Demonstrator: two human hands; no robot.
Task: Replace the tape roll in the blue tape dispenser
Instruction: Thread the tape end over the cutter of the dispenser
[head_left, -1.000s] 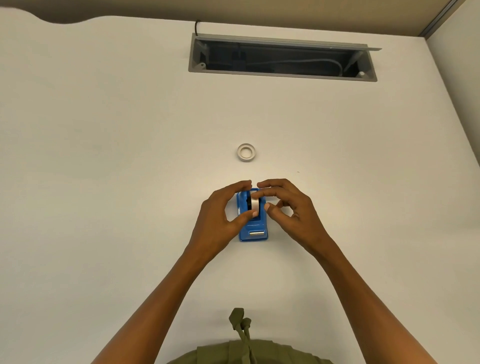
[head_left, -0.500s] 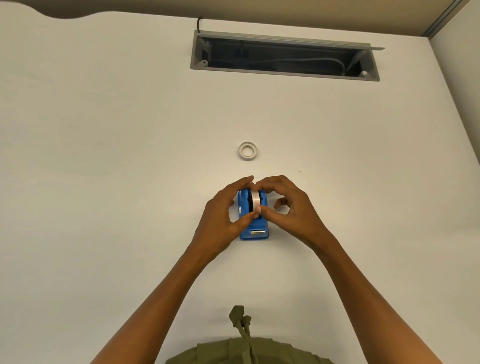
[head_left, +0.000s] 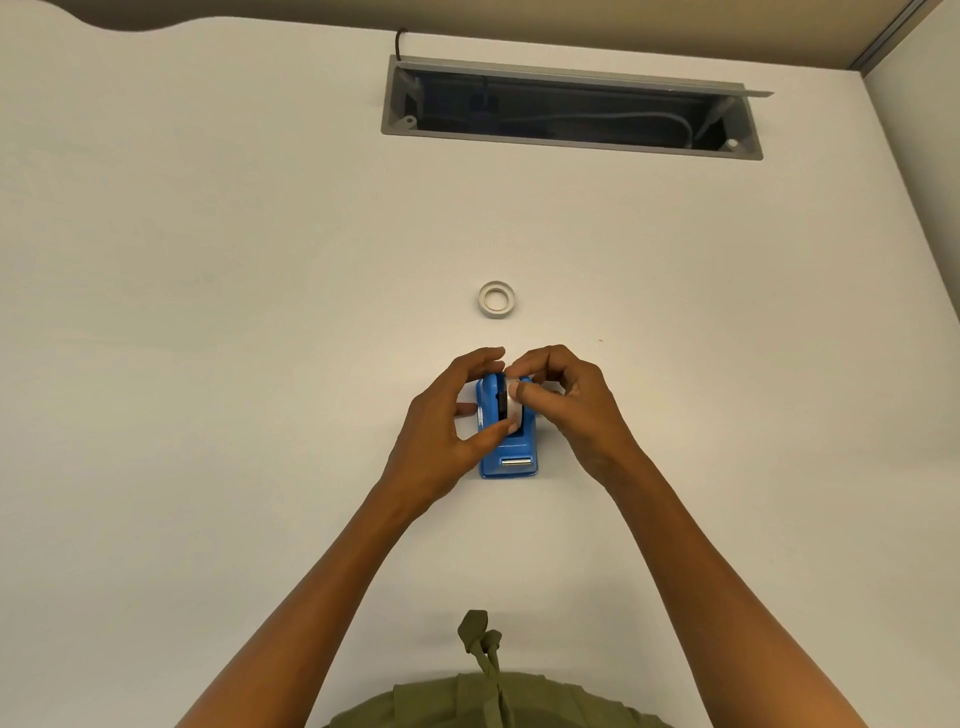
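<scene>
Both hands (head_left: 574, 410) pinch tape roll (head_left: 514, 404) in blue dispenser (head_left: 511, 457); no legible txt.

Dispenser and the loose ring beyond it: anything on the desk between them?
Nothing lies on that stretch. In the head view, only fingertips of the left hand and right hand hang over the dispenser's far end; bare desk reaches the ring.

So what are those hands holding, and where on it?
Both hands, left and right, pinch the white tape roll by its rim, over the blue tape dispenser.
</scene>
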